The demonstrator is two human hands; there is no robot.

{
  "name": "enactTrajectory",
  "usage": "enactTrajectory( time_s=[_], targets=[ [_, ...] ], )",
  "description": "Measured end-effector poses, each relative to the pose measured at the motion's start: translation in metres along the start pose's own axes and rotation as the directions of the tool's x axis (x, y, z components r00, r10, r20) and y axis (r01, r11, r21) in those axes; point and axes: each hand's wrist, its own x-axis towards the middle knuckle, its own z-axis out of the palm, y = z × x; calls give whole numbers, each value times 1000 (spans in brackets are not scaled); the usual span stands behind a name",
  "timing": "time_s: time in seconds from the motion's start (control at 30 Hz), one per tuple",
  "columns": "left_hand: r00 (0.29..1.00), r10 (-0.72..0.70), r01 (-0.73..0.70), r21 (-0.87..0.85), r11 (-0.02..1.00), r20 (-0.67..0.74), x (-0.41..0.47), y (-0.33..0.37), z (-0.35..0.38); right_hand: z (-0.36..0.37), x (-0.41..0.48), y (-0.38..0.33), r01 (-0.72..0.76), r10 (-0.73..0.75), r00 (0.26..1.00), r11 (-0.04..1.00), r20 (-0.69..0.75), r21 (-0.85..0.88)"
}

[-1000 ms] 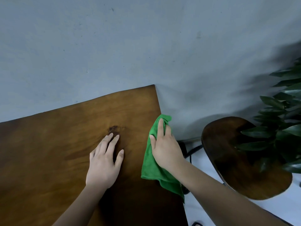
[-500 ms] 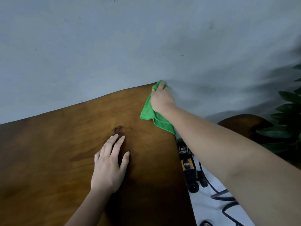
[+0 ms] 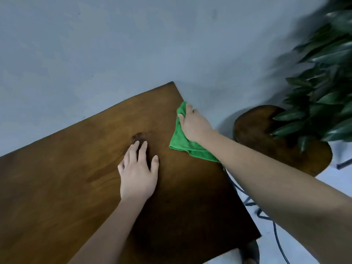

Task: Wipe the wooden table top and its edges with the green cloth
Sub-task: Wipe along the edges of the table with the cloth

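Half the green cloth (image 3: 180, 138) hidden — right hand (image 3: 194, 124) covering

My left hand (image 3: 138, 173) lies palm down just left of the frame's middle, fingers (image 3: 142, 153) stretched toward the top of the frame and slightly spread, thumb out to the right. Its bare forearm runs down to the lower edge, left of centre. My right hand (image 3: 194, 124) sits higher, right of centre, knuckles up, pressing flat with the index finger extended toward the upper left and the thumb tucked on the left side. My right forearm, bare and nearly straight, crosses from the lower right corner up to that wrist.
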Motion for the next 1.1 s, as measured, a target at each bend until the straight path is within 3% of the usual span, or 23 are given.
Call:
enactTrajectory(
  time_s=[0.33,0.57,0.67,0.83,1.0,1.1],
  targets=[
    [972,218,-211,-80,974,88,-9,-10,-7,-7,-202,54,-70,69,996,998,-61,-9],
    [835,506,-499,-91,862,215,-44,-20,-25,2,-286,74,-149,153,965,988,-214,32],
    [766,591,-589,-92,803,251,-73,-40,-32,14,-306,68,-216,236,913,972,-332,95],
    [690,673,-680,-78,729,269,-114,-94,-40,34,-331,53,-281,430,776,891,-462,357],
    [629,730,-742,-74,666,269,-136,-139,-44,64,-356,19,-204,576,655,759,-490,619],
    [596,764,-774,-76,628,248,-147,-167,-48,86,-361,-8,-192,626,610,712,-486,676]
  ],
)
